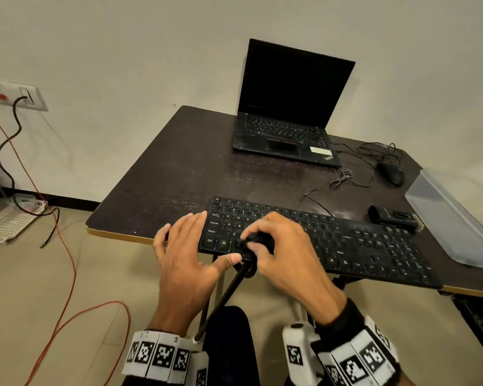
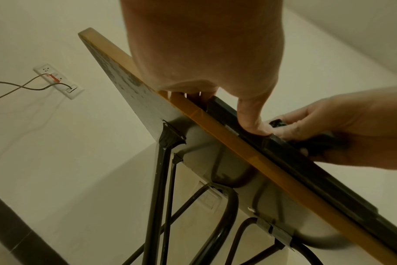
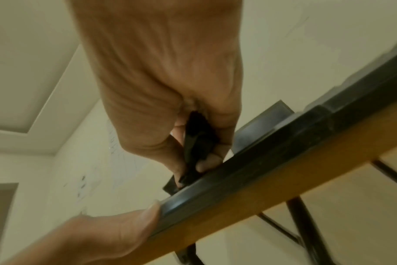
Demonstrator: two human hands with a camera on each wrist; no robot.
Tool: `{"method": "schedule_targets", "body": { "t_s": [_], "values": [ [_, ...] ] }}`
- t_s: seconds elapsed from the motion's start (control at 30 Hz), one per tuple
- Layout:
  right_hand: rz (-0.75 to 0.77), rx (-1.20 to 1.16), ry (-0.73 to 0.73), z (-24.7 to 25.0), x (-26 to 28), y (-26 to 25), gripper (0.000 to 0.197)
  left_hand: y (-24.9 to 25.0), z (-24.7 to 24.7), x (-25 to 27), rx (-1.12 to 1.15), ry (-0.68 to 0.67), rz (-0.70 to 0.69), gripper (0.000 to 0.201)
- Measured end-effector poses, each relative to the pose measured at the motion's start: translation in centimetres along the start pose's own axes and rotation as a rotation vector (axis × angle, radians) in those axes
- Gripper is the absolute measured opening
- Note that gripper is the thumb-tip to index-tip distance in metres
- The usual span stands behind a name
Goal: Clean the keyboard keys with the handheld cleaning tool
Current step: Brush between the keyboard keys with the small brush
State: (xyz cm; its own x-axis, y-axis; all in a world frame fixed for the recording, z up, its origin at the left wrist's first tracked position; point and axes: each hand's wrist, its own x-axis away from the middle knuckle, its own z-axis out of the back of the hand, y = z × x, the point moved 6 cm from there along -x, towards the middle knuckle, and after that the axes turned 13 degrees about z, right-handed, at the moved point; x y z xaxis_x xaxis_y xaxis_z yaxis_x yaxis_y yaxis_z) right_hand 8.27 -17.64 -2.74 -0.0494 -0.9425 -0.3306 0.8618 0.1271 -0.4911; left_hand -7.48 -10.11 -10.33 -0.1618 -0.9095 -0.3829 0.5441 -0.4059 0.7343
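Your right hand curled tight around the black brush, keyboard just beneath your grip, your left hand flat, fingers relaxed, bracing its left end

A dark, scuffed table with a tan edge band is seen on black metal legs. On it, 1 black keyboard is laid along the near edge, 1 open laptop at the back, 1 mouse with tangled cable beside it, 1 small black device and 1 clear plastic bin at the right.
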Motion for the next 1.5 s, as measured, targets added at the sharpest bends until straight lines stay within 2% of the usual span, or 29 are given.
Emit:
{"method": "schedule_targets", "body": {
  "t_s": [0.1, 0.27, 0.4, 0.6, 0.73, 0.9, 1.03, 1.2, 1.37, 1.5],
  "values": [
    [-0.068, 0.070, 0.106, 1.5, -1.1, 1.6, 0.018, 0.1, 0.0, -0.1, 0.017, 0.010, 0.003, 0.097],
    [-0.019, 0.040, -0.019, 0.1, -0.9, 0.3, 0.018, 0.1, 0.0, 0.1, 0.010, 0.022, -0.005, 0.096],
    [-0.126, 0.079, 0.099, 2.1, -2.0, 2.6, 0.016, 0.9, 0.1, 0.3, 0.030, 0.022, -0.019, 0.094],
    [-0.081, 0.010, -0.002, 0.6, -2.0, 1.2, 0.018, 2.5, -0.2, 1.1, 0.032, 0.017, -0.103, 0.096],
    [-0.152, 0.071, 0.095, 1.9, -3.1, 2.9, 0.016, 2.2, -0.5, 0.9, 0.012, -0.004, -0.038, 0.103],
    [-0.094, -0.012, -0.035, 0.5, -2.4, 1.3, 0.016, 2.2, -0.7, 1.1, 0.042, -0.002, -0.028, 0.105],
    [-0.169, 0.075, 0.062, 2.0, -3.6, 3.0, 0.015, 2.3, -0.7, 0.9, 0.054, 0.002, -0.009, 0.105],
    [-0.105, 0.049, -0.070, 1.1, -3.2, 1.8, 0.015, 2.3, -0.5, 1.2, 0.072, 0.006, -0.017, 0.106],
    [-0.171, 0.117, 0.009, 2.7, -4.4, 3.1, 0.016, 2.4, -0.4, 1.0, 0.080, 0.018, -0.005, 0.105],
    [-0.123, 0.056, -0.102, 1.3, -3.7, 2.0, 0.017, 2.3, -0.4, 1.1, 0.086, 0.017, -0.006, 0.106]
  ]
}}
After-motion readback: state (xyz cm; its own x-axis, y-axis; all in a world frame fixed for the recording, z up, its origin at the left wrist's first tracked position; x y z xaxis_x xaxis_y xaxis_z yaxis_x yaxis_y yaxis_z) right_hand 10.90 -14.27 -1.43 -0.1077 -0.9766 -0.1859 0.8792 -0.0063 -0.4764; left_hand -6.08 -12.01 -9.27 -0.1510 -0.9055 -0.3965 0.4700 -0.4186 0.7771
